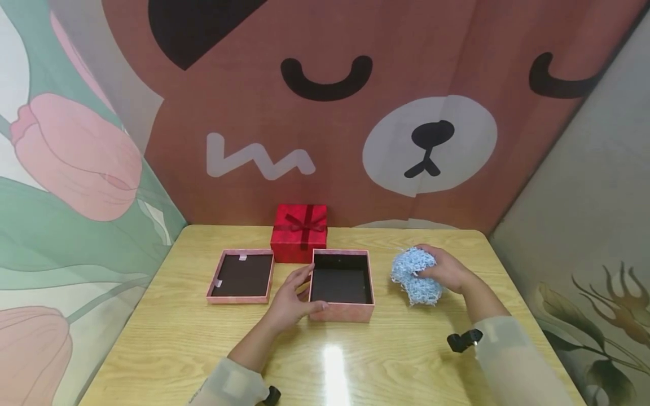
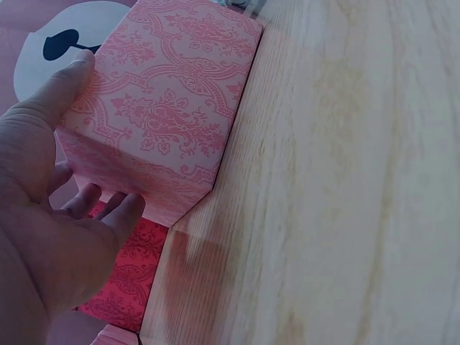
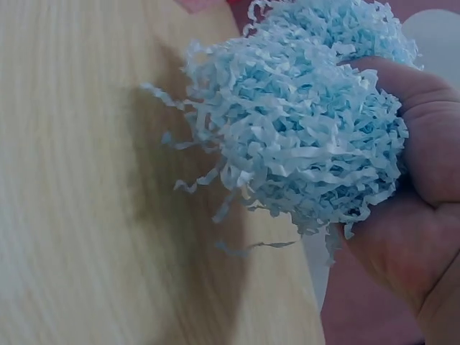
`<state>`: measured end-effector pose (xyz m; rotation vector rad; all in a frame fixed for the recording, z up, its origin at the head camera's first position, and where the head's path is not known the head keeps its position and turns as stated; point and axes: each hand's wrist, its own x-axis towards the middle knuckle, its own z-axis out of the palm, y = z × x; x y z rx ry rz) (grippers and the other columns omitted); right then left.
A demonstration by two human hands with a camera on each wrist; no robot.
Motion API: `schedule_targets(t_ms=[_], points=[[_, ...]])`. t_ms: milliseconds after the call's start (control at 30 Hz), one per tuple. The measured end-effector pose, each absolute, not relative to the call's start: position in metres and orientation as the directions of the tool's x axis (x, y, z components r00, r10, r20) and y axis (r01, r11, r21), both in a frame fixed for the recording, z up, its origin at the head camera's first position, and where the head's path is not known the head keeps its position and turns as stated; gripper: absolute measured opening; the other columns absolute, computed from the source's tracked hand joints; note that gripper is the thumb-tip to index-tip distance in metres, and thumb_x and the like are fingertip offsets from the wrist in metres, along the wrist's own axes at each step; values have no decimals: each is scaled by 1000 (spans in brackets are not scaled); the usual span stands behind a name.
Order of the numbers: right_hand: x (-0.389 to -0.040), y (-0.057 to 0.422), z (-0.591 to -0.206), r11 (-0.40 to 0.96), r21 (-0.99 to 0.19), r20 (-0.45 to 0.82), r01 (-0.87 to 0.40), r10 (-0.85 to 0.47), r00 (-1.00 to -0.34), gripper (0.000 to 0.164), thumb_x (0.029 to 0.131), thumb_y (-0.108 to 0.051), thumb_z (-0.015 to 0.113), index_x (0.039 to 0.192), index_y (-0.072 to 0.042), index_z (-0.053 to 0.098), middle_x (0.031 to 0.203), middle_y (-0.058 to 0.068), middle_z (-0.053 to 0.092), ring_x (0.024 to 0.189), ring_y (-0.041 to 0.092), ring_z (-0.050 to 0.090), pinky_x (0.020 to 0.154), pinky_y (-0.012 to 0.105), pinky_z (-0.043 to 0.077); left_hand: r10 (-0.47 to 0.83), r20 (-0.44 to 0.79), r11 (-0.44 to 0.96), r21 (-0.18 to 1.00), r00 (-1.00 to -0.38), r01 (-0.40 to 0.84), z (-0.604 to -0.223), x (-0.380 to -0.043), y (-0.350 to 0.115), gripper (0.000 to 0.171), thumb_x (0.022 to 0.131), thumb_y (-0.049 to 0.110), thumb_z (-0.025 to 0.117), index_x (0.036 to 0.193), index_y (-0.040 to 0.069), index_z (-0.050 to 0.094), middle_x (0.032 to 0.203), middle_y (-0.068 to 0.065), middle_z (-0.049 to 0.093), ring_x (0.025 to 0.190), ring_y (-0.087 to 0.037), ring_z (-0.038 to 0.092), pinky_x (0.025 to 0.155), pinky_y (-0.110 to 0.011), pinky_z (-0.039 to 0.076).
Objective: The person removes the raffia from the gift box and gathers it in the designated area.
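A: Here we are at the wooden table (image 1: 193,349), and the right hand (image 1: 449,270) has a wad of blue shredded paper (image 1: 410,268), thumb and fingers curled well round it!

B: Out on the right, too, between the pink box (image 1: 340,313) and the table's right edge. Its shadow falls apart from it in the right wrist view, so I'd call it lifted.

A: Why such a full grasp? Loose strands trail all over; I'd say a lighter pinch would shed them.

B: And the left hand (image 1: 291,304)! Fingers loosely spread at the box's left wall, thumb round on the near one. That's bracing more than gripping, I reckon, keeping the box from sliding while leaving its mouth uncovered.

A: Tidy layout: the pink lid (image 1: 241,276) lies inside-up toward the left edge, presumably set there out of the way. The ribbon-tied red gift box (image 1: 298,238) sits behind, near the far edge.

B: Now, which way is everything facing?

A: The paper has no real front, but the wad runs longest from far to near, its near end drifting slightly right.

B: And the box looks straight up, dark and bare inside! Nearly square, no clear long axis, its near wall roughly parallel to the table's far edge.
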<state>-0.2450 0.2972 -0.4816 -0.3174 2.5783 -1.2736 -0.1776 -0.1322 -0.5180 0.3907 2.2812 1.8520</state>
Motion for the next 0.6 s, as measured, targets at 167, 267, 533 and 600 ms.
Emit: schedule_targets(t_ms=[167,267,533,600], points=[[-244,309,-491,613,-787,-122,-66,-259,-958,75,87,-7,76,154,-1,43,156,26,43,145,50,34,115,71,31,308,23,200,976,-951,89,-519,-178,-132,102,78,18,94,163,17,37,160,-9,36,147,-35,41,114,-47,42],[-243,314,-495,641,-766,-127,-54,-233,-964,79,89,-9,76,157,1,37,160,29,36,148,53,27,116,73,26,308,31,190,977,-951,93,-519,-178,-132,102,78,18,94,163,15,36,160,-13,36,146,-37,41,114,-49,42],[-239,323,-513,688,-721,-67,-82,-187,-980,71,90,-5,74,153,2,42,154,31,43,143,55,35,114,72,32,299,37,164,982,-954,90,-518,-177,-131,100,78,14,93,162,14,37,161,-15,35,146,-39,41,114,-51,42],[-237,323,-519,705,-703,-49,-90,-174,-983,69,90,-6,74,151,2,44,150,31,48,140,55,40,113,71,35,300,34,166,982,-953,87,-518,-177,-131,101,78,15,93,162,14,37,161,-15,35,147,-39,40,114,-50,42]])
